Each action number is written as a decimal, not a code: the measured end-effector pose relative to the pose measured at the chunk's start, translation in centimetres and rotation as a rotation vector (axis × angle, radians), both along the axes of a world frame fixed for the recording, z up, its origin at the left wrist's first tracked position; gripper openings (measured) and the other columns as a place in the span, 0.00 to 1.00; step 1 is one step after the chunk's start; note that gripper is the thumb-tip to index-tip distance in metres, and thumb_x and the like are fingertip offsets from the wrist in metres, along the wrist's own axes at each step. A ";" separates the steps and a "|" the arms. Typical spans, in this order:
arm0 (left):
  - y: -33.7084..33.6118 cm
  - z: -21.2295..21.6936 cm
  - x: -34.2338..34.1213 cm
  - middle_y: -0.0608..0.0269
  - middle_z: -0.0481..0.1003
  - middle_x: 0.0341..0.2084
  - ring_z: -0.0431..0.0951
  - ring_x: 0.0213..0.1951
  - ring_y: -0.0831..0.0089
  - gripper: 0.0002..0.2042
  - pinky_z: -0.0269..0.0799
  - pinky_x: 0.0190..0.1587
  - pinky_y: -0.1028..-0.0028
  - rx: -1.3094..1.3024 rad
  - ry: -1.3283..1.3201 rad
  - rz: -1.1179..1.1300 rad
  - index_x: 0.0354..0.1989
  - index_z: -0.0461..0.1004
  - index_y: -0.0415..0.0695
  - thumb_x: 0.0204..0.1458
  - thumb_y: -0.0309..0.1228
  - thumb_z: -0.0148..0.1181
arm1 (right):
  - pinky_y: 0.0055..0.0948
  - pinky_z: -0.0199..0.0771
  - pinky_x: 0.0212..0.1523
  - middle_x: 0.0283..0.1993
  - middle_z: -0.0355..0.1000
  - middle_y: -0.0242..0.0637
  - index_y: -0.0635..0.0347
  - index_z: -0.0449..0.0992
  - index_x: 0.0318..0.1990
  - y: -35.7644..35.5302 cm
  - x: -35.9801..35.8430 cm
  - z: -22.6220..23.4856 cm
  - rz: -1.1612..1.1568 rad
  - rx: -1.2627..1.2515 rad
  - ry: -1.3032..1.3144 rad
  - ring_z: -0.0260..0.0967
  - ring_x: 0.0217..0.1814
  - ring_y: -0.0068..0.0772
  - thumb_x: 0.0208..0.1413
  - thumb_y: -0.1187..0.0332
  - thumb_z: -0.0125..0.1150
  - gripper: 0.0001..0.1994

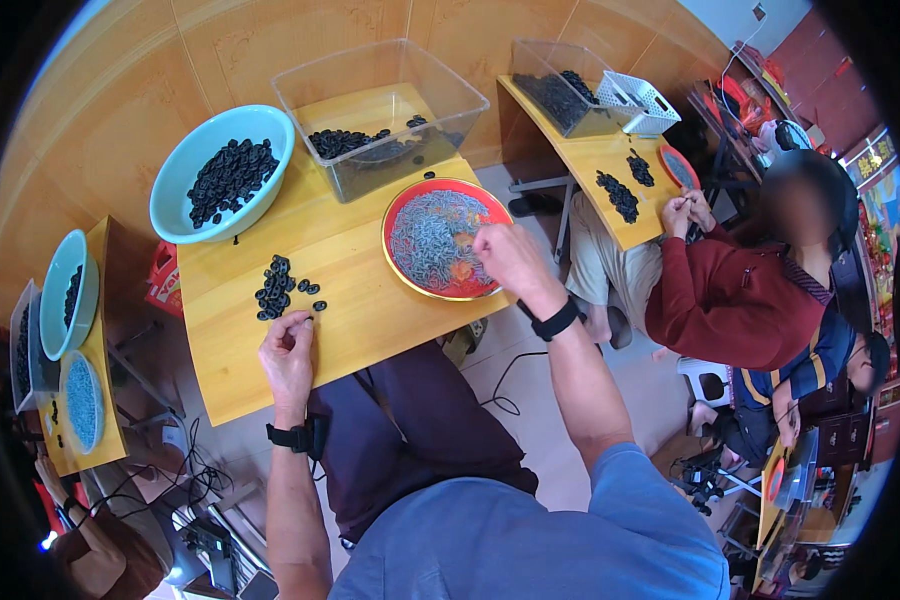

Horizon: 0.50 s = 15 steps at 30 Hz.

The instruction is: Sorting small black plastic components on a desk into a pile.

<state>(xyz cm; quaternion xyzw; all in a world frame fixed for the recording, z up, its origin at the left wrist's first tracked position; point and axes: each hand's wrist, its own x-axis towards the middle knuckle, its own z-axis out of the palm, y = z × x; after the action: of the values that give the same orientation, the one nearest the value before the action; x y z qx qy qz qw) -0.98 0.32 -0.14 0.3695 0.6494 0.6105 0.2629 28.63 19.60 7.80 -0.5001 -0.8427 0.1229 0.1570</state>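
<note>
Small black ring-shaped parts (278, 288) are heaped mid-desk; one is pinched in the left hand (288, 352) near the front edge. Right hand (510, 258), fingers curled, is dipped into the red round tray (400, 210) of grey slivers; its grasp cannot be told.

The wooden bench (360, 310) carried a light blue bowl (175, 190) of black rings, a clear plastic bin (450, 125), a red round tray (402, 215) of small grey pieces, and a loose pile of black rings (275, 288) near its front edge.
</note>
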 end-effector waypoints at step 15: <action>0.3 -0.3 -0.2 0.70 0.77 0.31 0.70 0.31 0.84 0.03 0.66 0.35 0.81 0.084 0.086 0.031 0.37 0.79 0.39 0.56 0.22 0.63 | 0.45 0.76 0.43 0.35 0.78 0.48 0.57 0.82 0.32 0.1 -1.0 -1.3 0.062 -0.099 0.000 0.77 0.40 0.50 0.49 0.75 0.60 0.06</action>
<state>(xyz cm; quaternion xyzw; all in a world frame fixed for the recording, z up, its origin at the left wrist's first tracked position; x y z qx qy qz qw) -1.18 0.65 -0.45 0.3960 0.6395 0.6249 0.2093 27.68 19.69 6.53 -0.4808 -0.8507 0.1693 0.1281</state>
